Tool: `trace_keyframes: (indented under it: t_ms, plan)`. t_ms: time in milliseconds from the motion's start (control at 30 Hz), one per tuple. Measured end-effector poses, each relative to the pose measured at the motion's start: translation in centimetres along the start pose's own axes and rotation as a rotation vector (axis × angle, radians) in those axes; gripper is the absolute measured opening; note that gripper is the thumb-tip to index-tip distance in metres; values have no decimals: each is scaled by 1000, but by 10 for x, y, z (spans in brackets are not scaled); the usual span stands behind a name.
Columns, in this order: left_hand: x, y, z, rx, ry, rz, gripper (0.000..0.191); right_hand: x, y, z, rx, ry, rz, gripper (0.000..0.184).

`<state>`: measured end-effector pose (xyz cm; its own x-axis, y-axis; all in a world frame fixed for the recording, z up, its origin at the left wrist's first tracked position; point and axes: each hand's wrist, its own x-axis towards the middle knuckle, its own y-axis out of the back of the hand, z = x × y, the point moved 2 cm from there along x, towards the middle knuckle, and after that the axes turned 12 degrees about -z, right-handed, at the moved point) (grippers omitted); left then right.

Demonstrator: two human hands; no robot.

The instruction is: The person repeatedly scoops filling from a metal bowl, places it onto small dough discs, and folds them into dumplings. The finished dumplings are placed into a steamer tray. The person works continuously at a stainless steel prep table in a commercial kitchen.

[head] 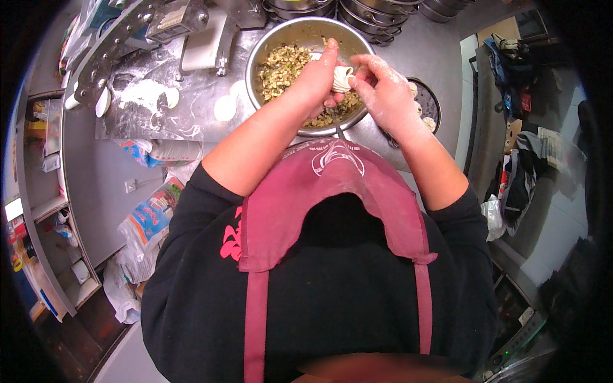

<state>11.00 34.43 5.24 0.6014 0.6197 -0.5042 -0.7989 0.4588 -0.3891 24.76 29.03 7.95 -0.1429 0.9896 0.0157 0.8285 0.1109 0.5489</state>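
Observation:
Above a steel bowl (250, 72) of chopped filling (283, 64), a pleated dough bun (343, 79) rests in my left hand (320, 79), whose thumb points up. The thumb and fingertips of my right hand (385, 91) pinch the bun's gathered edge from the right. A utensil handle (339, 129) sticks out over the bowl's near rim. Round dough wrappers (225, 108) lie on the steel table just left of the bowl. Partly hidden behind my right hand, a dark round tray (437, 103) holds several pleated buns (428, 124).
A dough machine with a small conveyor belt (203, 45) stands at the upper left. Flour (143, 93) and more dough discs (171, 97) lie near it. Stacked steel steamer pots (378, 19) stand behind the bowl. Plastic sacks (153, 210) are below the table's left part.

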Motion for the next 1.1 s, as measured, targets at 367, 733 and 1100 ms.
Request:
trace_keyframes:
  t_ms: [367,733,1100]
  plan:
    - [-3,-4,7,241,4,78,66,-1,-2,-5,-137,99,31,9]
    - [-6,-2,17,421,36,53,62,-2,-3,-7,-219,219,82,10]
    - [-3,2,13,403,33,27,60,-2,-6,-2,-315,247,94,9]
